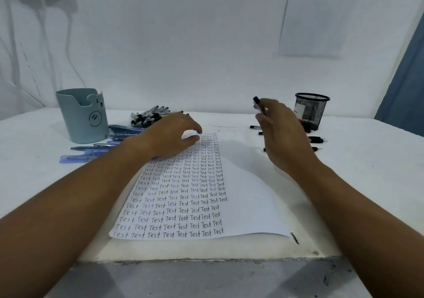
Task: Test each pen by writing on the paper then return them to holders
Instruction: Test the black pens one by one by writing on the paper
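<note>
A white paper (pixel 247 197) lies on the table, its left half filled with rows of the word "Test". My left hand (pixel 169 135) hovers over the paper's top left corner, fingers loosely curled and holding nothing. My right hand (pixel 280 132) is raised above the table right of the paper and grips a black-capped pen (pixel 258 104), tip end hidden in the hand. A pile of black-and-white pens (pixel 149 116) lies behind my left hand. Blue pens (pixel 96 147) lie beside the teal bear holder (pixel 82 116). A black mesh holder (pixel 312 109) stands at the right.
Several black pens (pixel 317 140) lie loose on the table between my right hand and the mesh holder. A printed sheet (pixel 319 15) hangs on the white wall behind. The table's front edge runs below the paper. A blue curtain (pixel 406 84) is at the far right.
</note>
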